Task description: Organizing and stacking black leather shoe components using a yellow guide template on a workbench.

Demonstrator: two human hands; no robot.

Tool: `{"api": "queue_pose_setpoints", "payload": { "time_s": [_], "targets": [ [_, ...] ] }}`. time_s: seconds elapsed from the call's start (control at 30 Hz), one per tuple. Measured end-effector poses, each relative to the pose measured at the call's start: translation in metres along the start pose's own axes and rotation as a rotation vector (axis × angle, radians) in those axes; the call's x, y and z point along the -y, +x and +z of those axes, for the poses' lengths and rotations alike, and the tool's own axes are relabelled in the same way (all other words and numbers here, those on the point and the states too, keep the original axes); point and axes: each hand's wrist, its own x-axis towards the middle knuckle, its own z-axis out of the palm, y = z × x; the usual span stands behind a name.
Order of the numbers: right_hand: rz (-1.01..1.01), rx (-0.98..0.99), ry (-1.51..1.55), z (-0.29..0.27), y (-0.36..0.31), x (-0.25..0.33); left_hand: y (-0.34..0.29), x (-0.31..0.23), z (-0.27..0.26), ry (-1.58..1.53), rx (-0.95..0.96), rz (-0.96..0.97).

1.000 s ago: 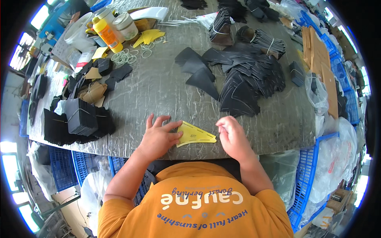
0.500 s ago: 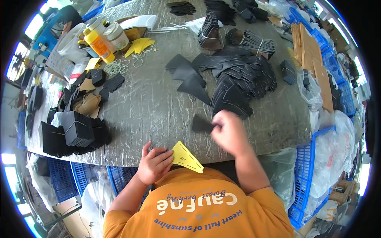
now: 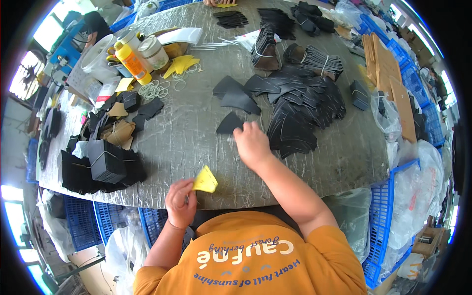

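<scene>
My left hand (image 3: pixel 181 202) pinches a yellow template (image 3: pixel 206 180) by its edge, just above the near edge of the table, and the template is tilted up. My right hand (image 3: pixel 253 146) reaches over the middle of the table with its fingers closed at the corner of a dark flat piece (image 3: pixel 228 123). The fingertips partly hide that corner. Beyond it lie a few loose dark pieces (image 3: pixel 237 96), overlapping one another. To the right of my right hand spreads a large fanned pile of black cut pieces (image 3: pixel 307 103).
At left stand banded black stacks (image 3: pixel 108 162), with brown scraps (image 3: pixel 118 132) behind. A yellow bottle (image 3: pixel 132 64), a jar (image 3: pixel 154 52) and rubber bands (image 3: pixel 154 89) sit farther back. Banded bundles (image 3: pixel 322 63) lie beyond the pile. Another person's hand (image 3: pixel 212 2) shows at the far edge. Blue crates (image 3: pixel 378 221) flank the table.
My right hand has moved left and away from me, to the dark piece near the loose ones. My left hand has lifted the yellow template, which lay flat, and turned it. The view has shifted slightly.
</scene>
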Motion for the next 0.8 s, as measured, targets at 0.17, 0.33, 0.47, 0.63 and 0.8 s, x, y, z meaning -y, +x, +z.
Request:
{"api": "queue_pose_setpoints", "payload": {
  "time_s": [0.17,0.33,0.47,0.63,0.8],
  "targets": [
    [-0.305,0.002,0.38,-0.02,-0.082,0.02,0.02,0.008,0.0,0.208,-0.039,-0.062],
    [-0.035,-0.026,0.585,-0.044,-0.108,0.007,0.011,-0.009,0.03,0.201,0.323,0.104],
    [-0.112,0.062,0.528,-0.047,-0.112,-0.002,0.015,-0.024,0.033,0.163,0.4,0.083],
    [-0.087,0.019,0.51,-0.034,-0.114,-0.001,0.018,-0.024,0.039,0.155,0.384,0.067],
    [-0.076,-0.008,0.516,-0.034,-0.114,0.001,0.019,-0.022,0.04,0.134,0.385,0.044]
  ]
}}
